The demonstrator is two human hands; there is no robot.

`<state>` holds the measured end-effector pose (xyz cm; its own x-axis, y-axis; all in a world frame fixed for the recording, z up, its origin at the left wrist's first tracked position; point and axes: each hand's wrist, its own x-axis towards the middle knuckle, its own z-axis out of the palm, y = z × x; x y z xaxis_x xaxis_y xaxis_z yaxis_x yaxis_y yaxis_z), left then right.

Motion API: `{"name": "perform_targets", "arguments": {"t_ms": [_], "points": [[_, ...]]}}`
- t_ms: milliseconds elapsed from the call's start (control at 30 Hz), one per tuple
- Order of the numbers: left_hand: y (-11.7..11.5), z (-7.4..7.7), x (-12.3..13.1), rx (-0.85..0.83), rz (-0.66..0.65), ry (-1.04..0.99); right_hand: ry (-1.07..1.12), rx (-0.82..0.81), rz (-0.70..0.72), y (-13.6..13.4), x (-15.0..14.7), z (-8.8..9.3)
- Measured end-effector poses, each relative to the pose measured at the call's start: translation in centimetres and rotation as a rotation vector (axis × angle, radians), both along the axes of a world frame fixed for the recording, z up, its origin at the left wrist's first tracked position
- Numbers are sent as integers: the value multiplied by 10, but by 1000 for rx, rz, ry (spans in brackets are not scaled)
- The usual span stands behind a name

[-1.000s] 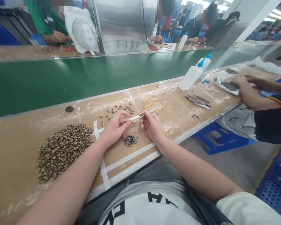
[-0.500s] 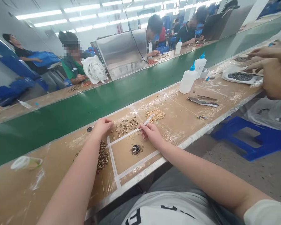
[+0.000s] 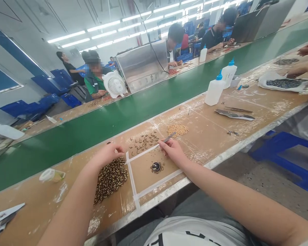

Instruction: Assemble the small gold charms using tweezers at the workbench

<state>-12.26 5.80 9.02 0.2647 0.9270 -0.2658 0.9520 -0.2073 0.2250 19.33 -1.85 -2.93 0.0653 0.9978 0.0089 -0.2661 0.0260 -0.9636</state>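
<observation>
From here I see the right hand (image 3: 172,150), fingers clamped on a slim, straight, grey metal tool (image 3: 170,136) beside small tan beads (image 3: 178,130); left hand (image 3: 108,154) by the brown-gold heap of parts (image 3: 111,181), finger closure I can't tell

I see dark brown and gold mottling the heap of small shiny parts (image 3: 111,181), pale tan on the pile of tiny round beads (image 3: 179,129), grey on the slim flat tool (image 3: 170,137), and plain green along the smooth conveyor belt (image 3: 143,106).
</observation>
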Motion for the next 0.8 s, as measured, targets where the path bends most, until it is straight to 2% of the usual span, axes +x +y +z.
{"name": "perform_targets", "arguments": {"t_ms": [167,367,600,800], "points": [[-31,-5,3,-6,-56,127,-25,-16,5,0,-2,0],[-50,-13,18,99,-45,329,-58,-28,9,0,-2,-2],[-50,-29,30,138,-100,490,-54,-22,14,2,-5,-2],[-47,-22,31,118,-108,499,-36,27,31,8,-13,1]]}}
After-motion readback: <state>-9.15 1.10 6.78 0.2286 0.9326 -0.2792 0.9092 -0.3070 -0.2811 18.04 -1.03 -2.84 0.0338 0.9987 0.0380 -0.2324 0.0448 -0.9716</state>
